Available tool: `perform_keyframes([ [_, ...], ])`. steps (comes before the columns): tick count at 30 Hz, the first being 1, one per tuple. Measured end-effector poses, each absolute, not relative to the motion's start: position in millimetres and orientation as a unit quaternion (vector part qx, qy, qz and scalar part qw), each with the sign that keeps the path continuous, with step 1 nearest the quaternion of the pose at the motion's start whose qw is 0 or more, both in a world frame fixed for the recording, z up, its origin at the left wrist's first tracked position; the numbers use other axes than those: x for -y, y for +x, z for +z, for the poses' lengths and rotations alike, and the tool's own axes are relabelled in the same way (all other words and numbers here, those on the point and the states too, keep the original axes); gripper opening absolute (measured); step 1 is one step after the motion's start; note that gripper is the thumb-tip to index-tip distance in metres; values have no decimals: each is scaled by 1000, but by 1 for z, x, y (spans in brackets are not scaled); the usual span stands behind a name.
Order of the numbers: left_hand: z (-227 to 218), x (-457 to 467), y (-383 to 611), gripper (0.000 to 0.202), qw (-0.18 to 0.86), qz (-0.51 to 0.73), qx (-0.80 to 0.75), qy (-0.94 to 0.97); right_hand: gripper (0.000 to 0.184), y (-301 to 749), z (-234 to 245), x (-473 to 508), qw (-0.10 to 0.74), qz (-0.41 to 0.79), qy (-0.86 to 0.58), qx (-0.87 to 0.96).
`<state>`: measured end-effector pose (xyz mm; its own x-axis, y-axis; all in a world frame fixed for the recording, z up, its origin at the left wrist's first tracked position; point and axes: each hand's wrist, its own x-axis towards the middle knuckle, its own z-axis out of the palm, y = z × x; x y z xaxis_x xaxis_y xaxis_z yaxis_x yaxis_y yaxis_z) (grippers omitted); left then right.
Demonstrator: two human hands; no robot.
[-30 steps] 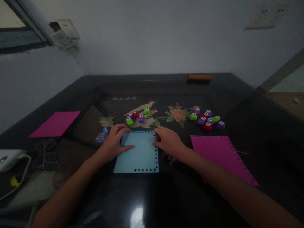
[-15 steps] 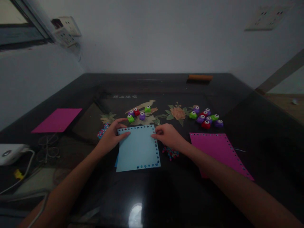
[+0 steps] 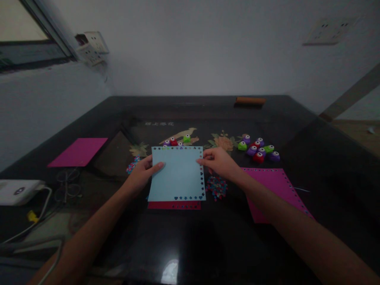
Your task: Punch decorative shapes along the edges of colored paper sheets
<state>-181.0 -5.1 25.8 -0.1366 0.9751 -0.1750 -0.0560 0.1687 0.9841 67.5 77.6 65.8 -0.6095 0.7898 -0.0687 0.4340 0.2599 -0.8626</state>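
Note:
A light blue sheet of paper (image 3: 175,172) is held between my two hands, with small punched shapes along its top, right and part of its bottom edge. My left hand (image 3: 144,170) grips the left edge, thumb on top. At the upper right edge, my right hand (image 3: 218,163) pinches the sheet, fingers partly behind it. Below the blue sheet shows a strip of a red sheet (image 3: 164,205), also with punched holes. Small craft punches (image 3: 187,138) in green, red and purple stand behind the paper, partly hidden by it. Paper confetti (image 3: 217,187) lies under my right hand.
More craft punches (image 3: 258,148) cluster at the right. A punched pink sheet (image 3: 264,190) lies beneath my right forearm, and a plain pink sheet (image 3: 78,152) at the left. A white device (image 3: 20,192) with cables sits far left. A brown roll (image 3: 251,100) rests near the wall.
Both hands have lifted the blue sheet and moved it up and slightly right. The red sheet beneath and more confetti now show, while some punches behind became covered.

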Motion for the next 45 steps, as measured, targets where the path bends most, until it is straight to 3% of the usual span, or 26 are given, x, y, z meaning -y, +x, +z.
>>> perform_keyframes([
  [12, 23, 12, -182, 44, 528, 354, -613, 468, 25, 73, 66, -84, 197, 456, -407, 766],
  [21, 25, 11, -183, 54, 543, 341, -614, 460, 25, 72, 64, -81, 162, 501, -385, 758],
  [35, 39, 14, -181, 39, 532, 304, -591, 524, 23, 82, 79, -87, 222, 493, -384, 749],
  [45, 47, 19, -158, 43, 489, 282, -546, 619, 24, 96, 99, -82, 282, 472, -384, 742],
])
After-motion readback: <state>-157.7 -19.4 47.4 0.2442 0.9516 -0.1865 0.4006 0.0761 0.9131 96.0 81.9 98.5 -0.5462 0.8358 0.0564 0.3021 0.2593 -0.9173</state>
